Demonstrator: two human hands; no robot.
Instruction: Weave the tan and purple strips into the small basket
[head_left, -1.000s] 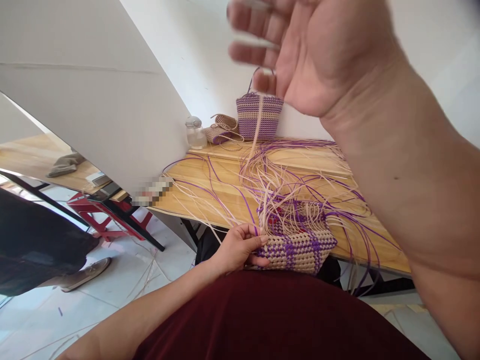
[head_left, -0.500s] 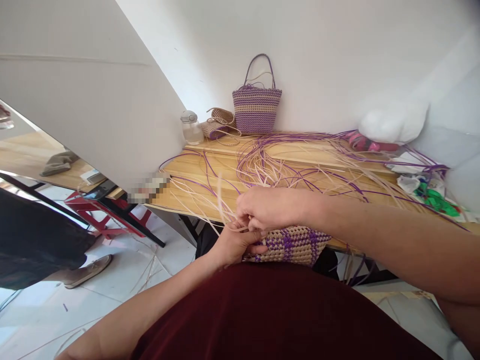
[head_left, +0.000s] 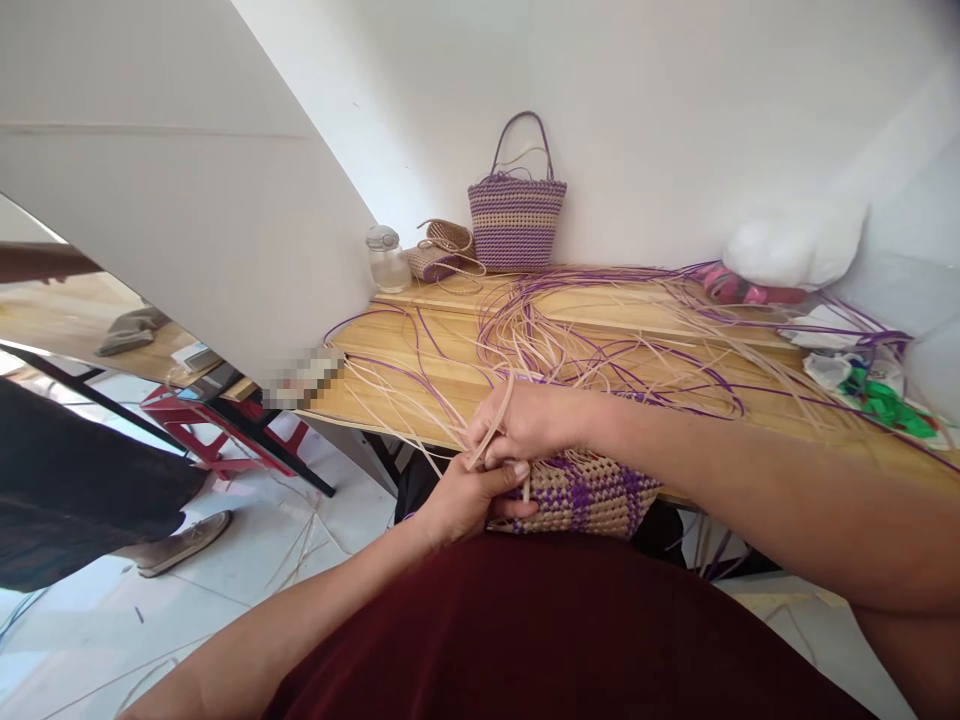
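Woven piece (head_left: pixel 592 492): stretching lengthwise rightward from both hands
Left hand (head_left: pixel 466 492): pinching its left end
Right hand (head_left: pixel 525 415): curled, grip hidden

The bag (head_left: pixel 517 228) stood on the table (head_left: pixel 386 345) behind the strands (head_left: pixel 529 335), right of the jar (head_left: pixel 388 265); the woven piece (head_left: pixel 589 495) sat before them, by the near edge

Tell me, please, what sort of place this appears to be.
Probably a small weaving workspace: a partly woven piece, loose purple and beige strands across the wooden table, and a woven handbag standing behind them.
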